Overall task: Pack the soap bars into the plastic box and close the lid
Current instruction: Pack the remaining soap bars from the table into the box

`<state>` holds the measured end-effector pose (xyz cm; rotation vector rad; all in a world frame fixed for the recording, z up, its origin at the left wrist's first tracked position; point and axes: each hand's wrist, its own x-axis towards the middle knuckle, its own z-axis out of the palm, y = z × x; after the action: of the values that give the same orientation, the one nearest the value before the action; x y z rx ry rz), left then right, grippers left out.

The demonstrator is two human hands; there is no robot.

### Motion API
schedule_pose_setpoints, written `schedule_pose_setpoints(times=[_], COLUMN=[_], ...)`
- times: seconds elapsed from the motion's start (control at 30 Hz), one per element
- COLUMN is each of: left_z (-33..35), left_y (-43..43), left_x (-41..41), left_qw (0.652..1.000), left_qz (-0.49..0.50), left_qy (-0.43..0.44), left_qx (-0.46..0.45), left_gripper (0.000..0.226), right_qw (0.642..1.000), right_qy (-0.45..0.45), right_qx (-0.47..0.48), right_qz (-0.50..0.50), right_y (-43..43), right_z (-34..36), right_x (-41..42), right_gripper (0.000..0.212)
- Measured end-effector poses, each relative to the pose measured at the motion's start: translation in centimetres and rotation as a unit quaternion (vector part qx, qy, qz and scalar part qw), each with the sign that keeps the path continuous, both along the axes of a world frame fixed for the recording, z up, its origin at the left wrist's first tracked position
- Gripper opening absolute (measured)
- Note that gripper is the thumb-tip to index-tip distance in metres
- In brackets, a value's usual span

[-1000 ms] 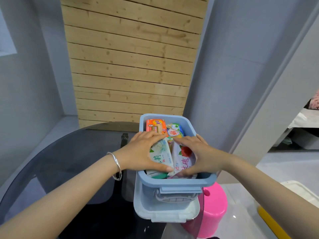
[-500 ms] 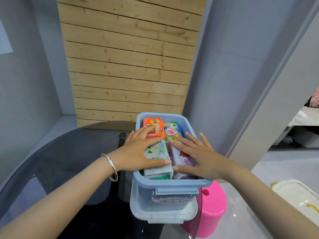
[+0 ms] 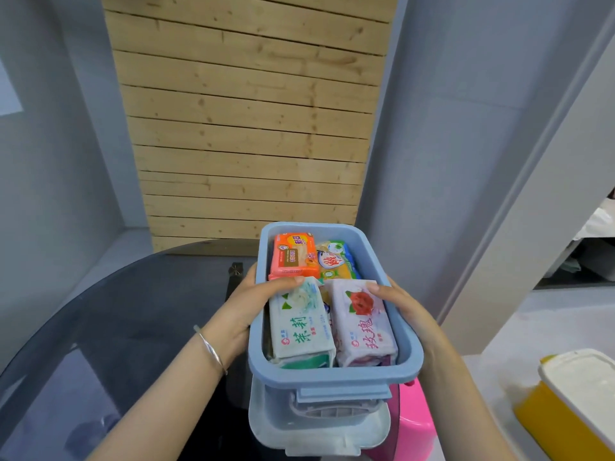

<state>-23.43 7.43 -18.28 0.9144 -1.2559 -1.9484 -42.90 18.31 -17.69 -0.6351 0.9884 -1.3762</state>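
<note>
Plastic box (image 3: 332, 377) of soap bars (image 3: 301, 324): left hand (image 3: 244, 306), right hand (image 3: 401, 309) clamp its sides.

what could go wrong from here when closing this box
1. The left hand and right hand grip the plastic box, and the lid lies under it at the glass table edge, above a pink stool. Freeing the lid could tip the box off.
2. The green soap bar and pink soap bar reach about rim height, so the lid may not seat.
</note>
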Motion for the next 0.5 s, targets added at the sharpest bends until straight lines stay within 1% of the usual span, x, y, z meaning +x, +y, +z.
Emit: schedule_pose_setpoints(times=[0.1,0.2,0.3,0.5], left_z=[0.1,0.4,1.3,4.3], left_y=[-0.1,-0.1,0.1,-0.4], left_x=[0.0,0.1,0.6,4.4], left_qw=[1.000,1.000,1.000,0.999], left_qz=[0.008,0.011,0.006,0.001], left_qy=[-0.003,-0.014,0.001,0.030], left_qx=[0.002,-0.007,-0.002,-0.021], left_gripper=[0.047,0.054,0.062,0.061], right_qw=[1.000,1.000,1.000,0.996], right_qy=[0.005,0.002,-0.005,0.030], right_qx=[-0.004,-0.009,-0.022,-0.080], right_qz=[-0.001,-0.011,-0.003,-0.005], right_y=[0.0,-0.1,-0.3,-1.1], right_z=[0.1,0.6,1.7,4.7], right_x=[0.1,0.3,0.9,4.1], right_gripper=[0.050,0.051,0.052,0.055])
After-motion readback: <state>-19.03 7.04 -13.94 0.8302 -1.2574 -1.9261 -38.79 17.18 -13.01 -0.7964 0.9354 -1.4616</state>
